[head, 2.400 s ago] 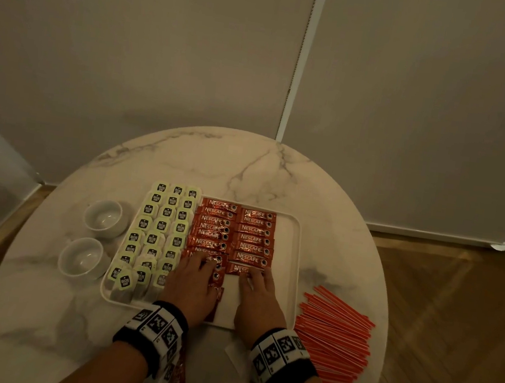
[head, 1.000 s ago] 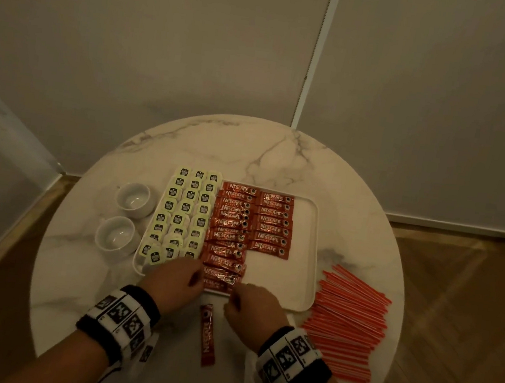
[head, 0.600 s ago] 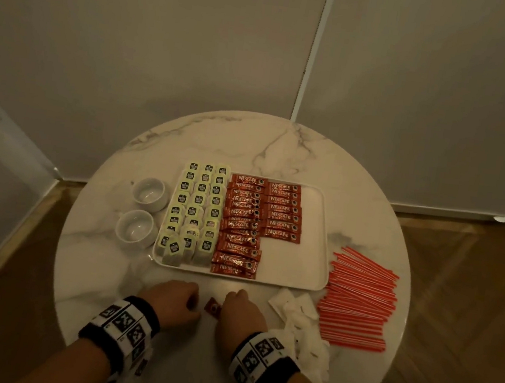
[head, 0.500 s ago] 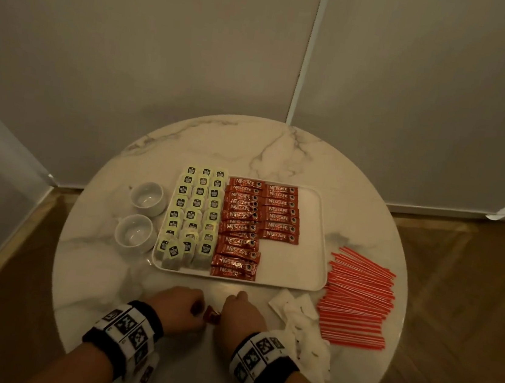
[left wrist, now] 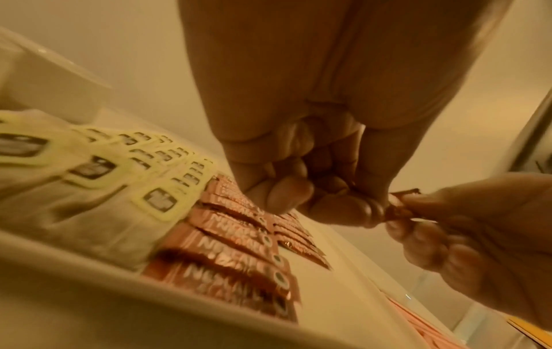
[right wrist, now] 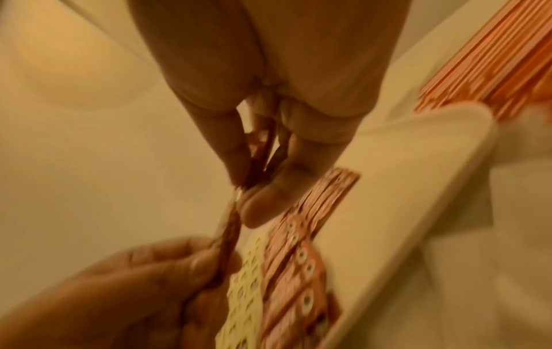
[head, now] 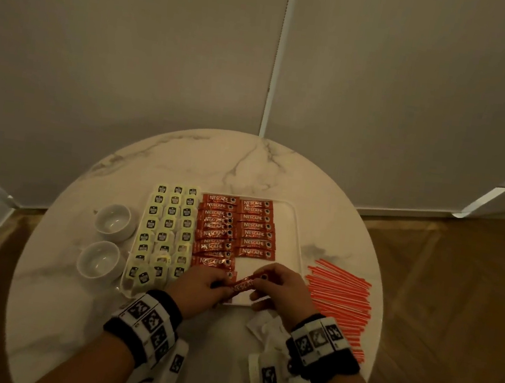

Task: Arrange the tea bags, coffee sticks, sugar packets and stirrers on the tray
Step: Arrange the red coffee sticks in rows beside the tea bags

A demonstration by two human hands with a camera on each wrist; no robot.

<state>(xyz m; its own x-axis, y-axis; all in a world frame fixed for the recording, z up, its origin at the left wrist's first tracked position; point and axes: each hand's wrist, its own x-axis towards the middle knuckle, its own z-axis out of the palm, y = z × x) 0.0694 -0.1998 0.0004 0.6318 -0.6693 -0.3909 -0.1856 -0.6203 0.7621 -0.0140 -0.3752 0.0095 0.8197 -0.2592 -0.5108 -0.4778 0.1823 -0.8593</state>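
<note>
A red coffee stick (head: pixel 244 283) (right wrist: pixel 231 232) hangs slanted over the near part of the white tray (head: pixel 297 238). My left hand (head: pixel 201 287) pinches its left end and my right hand (head: pixel 277 288) pinches its right end (left wrist: pixel 401 207). On the tray lie three columns of pale green tea bags (head: pixel 166 231) at the left and two columns of red coffee sticks (head: pixel 233 230) in the middle. The tray's right strip is bare. White sugar packets (head: pixel 263 324) lie on the table by my right wrist. Red stirrers (head: pixel 339 300) lie in a pile to the tray's right.
Two white cups (head: pixel 112 222) (head: pixel 99 260) stand left of the tray on the round marble table (head: pixel 248 165). The table stands against a pale wall, with wooden floor (head: pixel 454 295) to its right.
Both hands left the tray, picked a loose coffee stick off the table's near edge and lifted it back over the tray's near part.
</note>
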